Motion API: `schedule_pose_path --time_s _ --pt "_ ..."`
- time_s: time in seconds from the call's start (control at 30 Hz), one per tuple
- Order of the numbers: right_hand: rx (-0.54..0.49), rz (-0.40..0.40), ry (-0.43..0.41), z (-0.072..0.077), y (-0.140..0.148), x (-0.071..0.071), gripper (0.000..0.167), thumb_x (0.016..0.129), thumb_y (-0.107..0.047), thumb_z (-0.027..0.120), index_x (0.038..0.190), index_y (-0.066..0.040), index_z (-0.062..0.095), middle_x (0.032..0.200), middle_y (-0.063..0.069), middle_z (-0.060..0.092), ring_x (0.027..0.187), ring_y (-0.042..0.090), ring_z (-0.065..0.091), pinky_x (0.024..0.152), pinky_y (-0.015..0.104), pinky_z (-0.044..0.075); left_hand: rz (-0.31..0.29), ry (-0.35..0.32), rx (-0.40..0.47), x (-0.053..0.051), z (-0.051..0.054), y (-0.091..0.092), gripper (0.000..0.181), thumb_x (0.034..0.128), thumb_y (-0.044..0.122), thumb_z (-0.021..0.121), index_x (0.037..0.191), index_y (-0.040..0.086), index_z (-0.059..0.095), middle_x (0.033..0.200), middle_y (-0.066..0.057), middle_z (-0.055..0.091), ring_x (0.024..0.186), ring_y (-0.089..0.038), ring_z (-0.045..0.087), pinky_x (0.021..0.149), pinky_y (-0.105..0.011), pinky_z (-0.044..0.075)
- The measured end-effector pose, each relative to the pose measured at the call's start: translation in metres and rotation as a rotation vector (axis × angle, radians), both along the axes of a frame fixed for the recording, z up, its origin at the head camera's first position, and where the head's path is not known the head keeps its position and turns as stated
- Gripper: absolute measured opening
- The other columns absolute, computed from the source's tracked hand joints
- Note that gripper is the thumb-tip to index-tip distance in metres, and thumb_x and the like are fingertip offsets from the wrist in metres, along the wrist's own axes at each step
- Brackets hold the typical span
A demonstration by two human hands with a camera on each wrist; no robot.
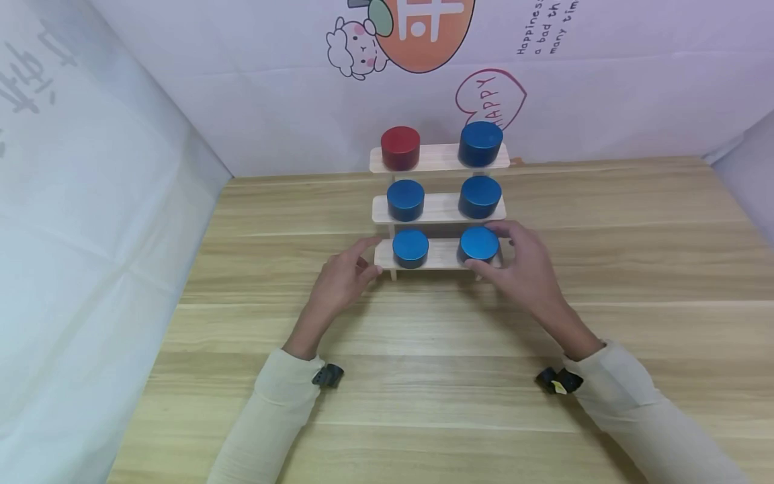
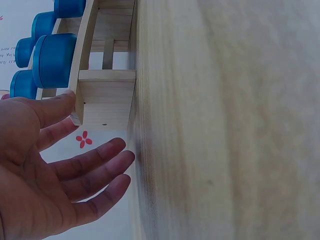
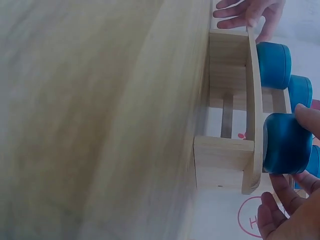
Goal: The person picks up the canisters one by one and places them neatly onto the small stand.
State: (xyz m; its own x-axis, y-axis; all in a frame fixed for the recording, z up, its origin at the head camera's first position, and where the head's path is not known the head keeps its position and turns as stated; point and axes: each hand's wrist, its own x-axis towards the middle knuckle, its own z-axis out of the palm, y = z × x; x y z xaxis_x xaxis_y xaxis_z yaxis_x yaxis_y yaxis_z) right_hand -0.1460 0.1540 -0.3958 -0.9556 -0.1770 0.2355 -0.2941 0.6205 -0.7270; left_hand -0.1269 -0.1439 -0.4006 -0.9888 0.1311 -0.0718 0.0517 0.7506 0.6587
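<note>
A three-tier wooden stand (image 1: 444,254) holds several round blue tins and one red tin (image 1: 400,149), two to a tier. My left hand (image 1: 343,277) pinches the left end of the bottom tier between thumb and forefinger; the other fingers hang spread below, as the left wrist view shows. At the tier's right end, my right hand (image 1: 527,269) grips a blue tin (image 1: 479,244), thumb at the front and fingers round its far side. That tin appears to rest on the tier in the right wrist view. Another blue tin (image 1: 410,248) stands to its left.
Two blue tins, left (image 1: 406,200) and right (image 1: 480,197), occupy the middle tier. One more blue tin (image 1: 480,144) stands on the top tier's right. A white printed cloth (image 1: 290,114) hangs behind the wood-grain table (image 1: 423,390).
</note>
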Motion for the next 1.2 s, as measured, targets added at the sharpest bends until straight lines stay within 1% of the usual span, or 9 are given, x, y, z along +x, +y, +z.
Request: schedule_pose_path --time_s 0.23,0.43,0.7,0.9,1.07,1.13,1.2 --pt "0.021 -0.02 -0.018 0.0 -0.001 0.001 0.065 0.082 -0.028 0.085 0.134 -0.001 0.056 0.13 0.02 0.058 0.124 0.039 0.049 0.101 0.062 0.036 -0.003 0.008 0.002 0.0 0.001 -0.001 0.056 0.0981 0.017 0.067 0.15 0.018 0.047 0.111 -0.011 0.069 0.098 -0.024 0.066 0.071 -0.038 0.055" --pt "0.025 -0.022 -0.023 -0.002 -0.002 0.0 0.067 0.081 -0.029 0.086 0.134 0.0 0.056 0.13 0.02 0.058 0.123 0.039 0.05 0.101 0.061 0.037 0.001 0.002 -0.003 0.001 0.001 0.0 0.056 0.098 0.018 0.067 0.15 0.019 0.047 0.111 -0.011 0.069 0.098 -0.025 0.066 0.071 -0.038 0.055" --pt "0.022 -0.025 -0.049 -0.003 -0.003 0.001 0.068 0.082 -0.03 0.085 0.135 0.0 0.054 0.131 0.02 0.058 0.123 0.039 0.052 0.101 0.06 0.039 0.014 0.016 -0.01 0.002 0.001 0.0 0.055 0.0979 0.018 0.067 0.149 0.019 0.048 0.113 -0.012 0.068 0.101 -0.026 0.066 0.075 -0.041 0.055" --pt "0.028 -0.016 -0.081 -0.001 -0.003 0.0 0.073 0.081 -0.033 0.086 0.138 -0.001 0.053 0.133 0.021 0.056 0.123 0.04 0.052 0.1 0.059 0.041 0.018 0.02 -0.013 0.002 0.001 -0.001 0.055 0.098 0.018 0.067 0.15 0.019 0.048 0.118 -0.014 0.067 0.105 -0.029 0.065 0.077 -0.042 0.055" --pt "0.037 -0.019 -0.135 0.0 0.005 0.001 0.079 0.081 -0.044 0.083 0.141 -0.003 0.05 0.136 0.02 0.055 0.125 0.04 0.05 0.098 0.059 0.043 0.026 0.007 0.001 0.002 0.001 -0.001 0.056 0.0983 0.019 0.067 0.151 0.019 0.046 0.122 -0.014 0.065 0.107 -0.03 0.065 0.077 -0.043 0.055" --pt "0.046 -0.027 -0.162 0.0 0.01 0.003 0.08 0.082 -0.048 0.081 0.142 -0.004 0.05 0.136 0.019 0.054 0.126 0.04 0.049 0.098 0.059 0.043 0.033 -0.004 0.008 0.002 0.001 0.0 0.057 0.0985 0.021 0.066 0.151 0.019 0.045 0.127 -0.014 0.063 0.11 -0.03 0.063 0.08 -0.045 0.055" --pt "0.057 -0.029 -0.185 0.001 0.015 0.005 0.08 0.084 -0.05 0.078 0.142 -0.003 0.049 0.137 0.019 0.054 0.127 0.04 0.047 0.099 0.059 0.042 0.046 -0.02 0.016 0.003 0.002 0.001 0.058 0.0988 0.024 0.066 0.152 0.019 0.043 0.136 -0.013 0.059 0.116 -0.03 0.061 0.086 -0.048 0.053"
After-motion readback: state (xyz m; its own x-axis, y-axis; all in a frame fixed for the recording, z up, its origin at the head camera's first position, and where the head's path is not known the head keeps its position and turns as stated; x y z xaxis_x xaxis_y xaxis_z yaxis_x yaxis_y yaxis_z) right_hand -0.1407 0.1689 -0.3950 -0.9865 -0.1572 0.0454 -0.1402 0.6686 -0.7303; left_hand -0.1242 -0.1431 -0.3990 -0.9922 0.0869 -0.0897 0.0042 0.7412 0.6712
